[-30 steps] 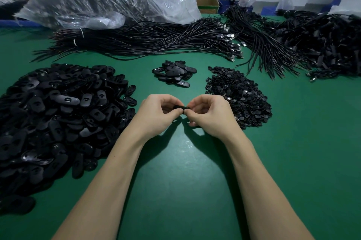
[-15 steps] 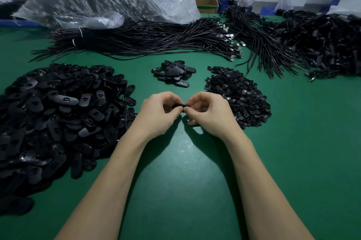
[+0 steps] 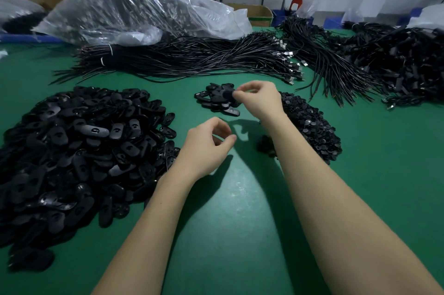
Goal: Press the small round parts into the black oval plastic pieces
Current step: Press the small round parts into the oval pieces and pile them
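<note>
Green cloth covered the table [image 3: 228,234], so the black parts showed up well on it. The right hand [image 3: 258,100] reached out toward the far edge and pinched one black oval piece [image 3: 227,94] between thumb and fingers [image 3: 240,95]. It held the piece just over the small pile of ovals [image 3: 217,101]. My guess is that this small pile was for done pieces, since it sat apart from the rest, and the hand was about to drop this one there. The picture was too blurry to tell if a round part sat inside it.

The left hand [image 3: 206,145] hung low over the middle of the table. Its fingers were loosely curled and held nothing. It was right beside the big pile of oval pieces [image 3: 72,150] at the left edge, so it could likely grab a new one fast.

The heap of small round parts [image 3: 310,126] lay by the right arm, partly hidden under the wrist. That put it close to the right hand, likely so each hand had its own pile to pick from.

Bundles of black cables [image 3: 192,59] and a clear plastic bag [image 3: 134,8] lay along the far edge, out of the way of the work.
</note>
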`<control>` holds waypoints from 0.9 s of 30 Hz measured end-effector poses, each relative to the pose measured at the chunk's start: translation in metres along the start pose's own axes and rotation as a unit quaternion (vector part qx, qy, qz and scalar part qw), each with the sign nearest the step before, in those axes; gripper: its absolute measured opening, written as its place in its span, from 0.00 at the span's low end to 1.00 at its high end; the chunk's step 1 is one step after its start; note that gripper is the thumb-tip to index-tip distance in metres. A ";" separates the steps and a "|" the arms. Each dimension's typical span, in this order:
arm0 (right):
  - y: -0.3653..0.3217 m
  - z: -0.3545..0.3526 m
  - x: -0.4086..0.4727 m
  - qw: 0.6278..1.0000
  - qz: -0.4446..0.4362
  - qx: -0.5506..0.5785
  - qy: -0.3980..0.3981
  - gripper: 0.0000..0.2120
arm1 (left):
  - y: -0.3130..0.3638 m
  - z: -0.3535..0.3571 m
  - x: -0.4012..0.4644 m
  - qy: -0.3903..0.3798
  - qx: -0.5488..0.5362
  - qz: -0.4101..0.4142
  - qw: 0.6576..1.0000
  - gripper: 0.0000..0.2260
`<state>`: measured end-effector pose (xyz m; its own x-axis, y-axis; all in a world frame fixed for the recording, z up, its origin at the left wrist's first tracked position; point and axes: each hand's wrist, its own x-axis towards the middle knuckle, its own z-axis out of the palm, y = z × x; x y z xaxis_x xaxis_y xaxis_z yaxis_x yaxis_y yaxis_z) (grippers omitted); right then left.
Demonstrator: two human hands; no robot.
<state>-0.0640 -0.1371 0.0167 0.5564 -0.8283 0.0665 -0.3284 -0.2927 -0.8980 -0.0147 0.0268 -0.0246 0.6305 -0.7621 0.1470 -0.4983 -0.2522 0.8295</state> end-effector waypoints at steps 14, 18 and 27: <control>-0.012 0.022 0.042 0.989 0.019 -0.143 0.039 0.09 | 0.001 0.003 -0.001 -0.018 0.005 -0.002 1.000 0.04; -0.015 0.023 0.029 0.984 -0.035 -0.174 0.019 0.08 | 0.004 0.003 -0.002 -0.023 0.013 -0.002 1.000 0.04; -0.049 0.054 -0.008 0.900 -0.165 -0.310 -0.258 0.07 | 0.004 0.006 0.000 -0.039 0.015 -0.001 0.999 0.04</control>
<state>-0.0112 -0.0900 0.0367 0.9297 -0.3617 -0.0702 -0.3541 -0.8245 -0.4413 -0.0203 0.0226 -0.0249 0.5835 -0.8057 0.1024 -0.5158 -0.2703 0.8130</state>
